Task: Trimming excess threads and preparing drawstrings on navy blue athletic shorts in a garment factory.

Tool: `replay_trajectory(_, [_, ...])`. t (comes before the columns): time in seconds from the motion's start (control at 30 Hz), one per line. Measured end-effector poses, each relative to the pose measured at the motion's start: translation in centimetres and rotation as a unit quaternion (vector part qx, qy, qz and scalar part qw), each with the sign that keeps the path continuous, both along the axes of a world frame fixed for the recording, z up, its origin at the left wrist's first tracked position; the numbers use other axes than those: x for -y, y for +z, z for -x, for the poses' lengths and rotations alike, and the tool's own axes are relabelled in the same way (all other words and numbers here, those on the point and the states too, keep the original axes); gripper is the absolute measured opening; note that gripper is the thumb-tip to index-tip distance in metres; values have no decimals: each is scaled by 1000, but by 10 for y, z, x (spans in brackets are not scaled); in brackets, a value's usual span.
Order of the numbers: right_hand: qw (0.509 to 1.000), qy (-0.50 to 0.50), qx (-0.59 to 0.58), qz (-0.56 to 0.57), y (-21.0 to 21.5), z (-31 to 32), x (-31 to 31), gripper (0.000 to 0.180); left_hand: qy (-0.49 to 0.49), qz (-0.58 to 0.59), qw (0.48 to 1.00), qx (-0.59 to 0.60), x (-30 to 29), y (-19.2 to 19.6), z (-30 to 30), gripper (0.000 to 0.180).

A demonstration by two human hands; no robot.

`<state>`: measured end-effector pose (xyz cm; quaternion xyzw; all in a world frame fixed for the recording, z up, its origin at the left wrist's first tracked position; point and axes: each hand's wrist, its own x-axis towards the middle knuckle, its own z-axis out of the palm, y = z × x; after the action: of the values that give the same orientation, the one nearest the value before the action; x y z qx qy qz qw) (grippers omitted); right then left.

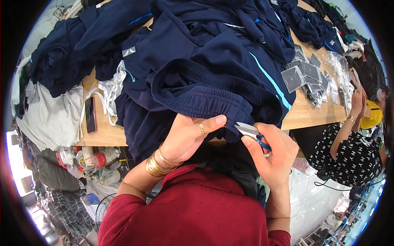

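Note:
A navy garment with a gathered elastic waistband (201, 100) lies over the near edge of the table, its waist opening toward me. My left hand (193, 133) pinches the waistband from below, thumb on top, near a seam. In my right hand (273, 151) is a pair of thread snips (250, 132) with short metal blades and blue handles. The blades point left at the fabric, close to my left thumb. Whether the tips touch the cloth I cannot tell. A light blue stripe (269, 80) runs down the navy cloth behind.
More navy garments (61, 49) are heaped across the wooden table (310, 117). At left lie a phone (91, 115), white drawstrings (108, 96) and pale cloth (49, 115). Several small clear packets (305, 74) sit at right, near another person's hands (358, 102).

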<state>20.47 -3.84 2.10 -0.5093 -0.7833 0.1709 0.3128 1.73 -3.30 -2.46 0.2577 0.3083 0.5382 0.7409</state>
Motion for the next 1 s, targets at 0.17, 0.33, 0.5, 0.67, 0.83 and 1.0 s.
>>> replay_trajectory(0.17, [999, 4, 17, -33, -1, 2, -2, 22, 34, 2, 999, 12, -1, 5, -5, 28])
replay_trajectory(0.33, [999, 1, 31, -32, -3, 1, -1, 20, 5, -23, 1000, -12, 0, -1, -1, 40])
replay_trajectory(0.5, [997, -43, -56, 14, -4, -3, -2, 19, 11, -13, 1000, 9, -1, 1, -2, 35])
replay_trajectory(0.67, [992, -89, -78, 46, -3, -3, -4, 26, 14, -9, 999, 28, 0, -2, -1, 32])
replay_trajectory(0.83, [993, -79, -76, 31, -6, 1, -6, 27, 9, -4, 1000, 25, 1, -3, 0, 36])
replay_trajectory(1.0, [997, -65, -50, -2, -5, 0, -7, 29, -2, -7, 1000, 24, 1, -1, 1, 38])
